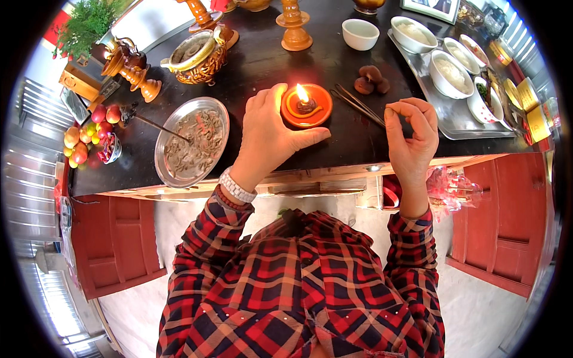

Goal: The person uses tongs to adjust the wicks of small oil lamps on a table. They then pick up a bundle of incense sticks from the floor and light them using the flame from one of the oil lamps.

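A small orange oil lamp [307,117] burns with a bright flame on the black tabletop [264,67]. My left hand [268,123] curves around its left and near side, thumb and fingers spread; whether the fingers touch the rim I cannot tell. Right of the lamp lie metal tweezers [360,104], their near end beside my right hand [412,132]. That hand is raised with thumb and fingertips pinched together; I cannot tell whether something tiny is between them. Left of my left hand is a round metal plate [225,134] of grey curled bits, with a thin dark stick across it.
A metal tray [441,117] with rice bowls and dishes stands at right, near brown round items [370,80] and a white bowl [360,35]. Behind are a glazed ceramic censer [197,58] and brown candle holders [293,27]. Fruit [79,152] lies at left. The table's front edge runs below my hands.
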`<state>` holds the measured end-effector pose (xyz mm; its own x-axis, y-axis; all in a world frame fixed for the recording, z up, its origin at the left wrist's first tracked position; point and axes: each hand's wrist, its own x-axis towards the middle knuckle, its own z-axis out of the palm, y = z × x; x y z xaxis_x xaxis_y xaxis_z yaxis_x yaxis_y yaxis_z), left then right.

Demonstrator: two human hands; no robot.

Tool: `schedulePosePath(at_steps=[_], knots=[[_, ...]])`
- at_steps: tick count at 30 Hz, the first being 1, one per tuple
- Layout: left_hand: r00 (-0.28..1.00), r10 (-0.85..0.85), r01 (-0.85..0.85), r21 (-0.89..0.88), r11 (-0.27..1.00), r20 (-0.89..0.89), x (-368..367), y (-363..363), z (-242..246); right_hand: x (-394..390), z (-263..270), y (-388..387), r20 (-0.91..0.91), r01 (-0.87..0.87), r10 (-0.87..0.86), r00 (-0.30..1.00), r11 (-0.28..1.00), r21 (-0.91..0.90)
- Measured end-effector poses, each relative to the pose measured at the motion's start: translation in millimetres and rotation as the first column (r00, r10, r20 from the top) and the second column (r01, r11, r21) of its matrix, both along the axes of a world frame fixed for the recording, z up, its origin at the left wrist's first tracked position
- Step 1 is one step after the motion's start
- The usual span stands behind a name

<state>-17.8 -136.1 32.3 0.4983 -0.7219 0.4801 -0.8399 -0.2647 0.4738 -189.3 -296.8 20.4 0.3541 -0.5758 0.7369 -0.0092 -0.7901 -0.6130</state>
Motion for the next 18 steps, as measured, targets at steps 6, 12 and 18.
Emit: schedulePosePath(at_steps=[6,12,18], knots=[[1.0,-0.002,0.002,-0.007,1.0,-0.026,1.7,-4.7,-0.8,0.7,0.3,0.4,0.006,-0.008,0.008,1.0,1.0,0.011],[1.0,0.006,-0.006,-0.006,1.0,-0.02,4.0,-4.8,-4.0,1.6,-0.5,0.7,0.009,-0.018,0.018,1.0,1.0,0.006],[0.996,0.001,-0.002,-0.014,1.0,-0.084,6.7,-4.7,-6.5,0.7,-1.7,0.7,0.0,-0.017,0.017,1.0,1.0,0.025]])
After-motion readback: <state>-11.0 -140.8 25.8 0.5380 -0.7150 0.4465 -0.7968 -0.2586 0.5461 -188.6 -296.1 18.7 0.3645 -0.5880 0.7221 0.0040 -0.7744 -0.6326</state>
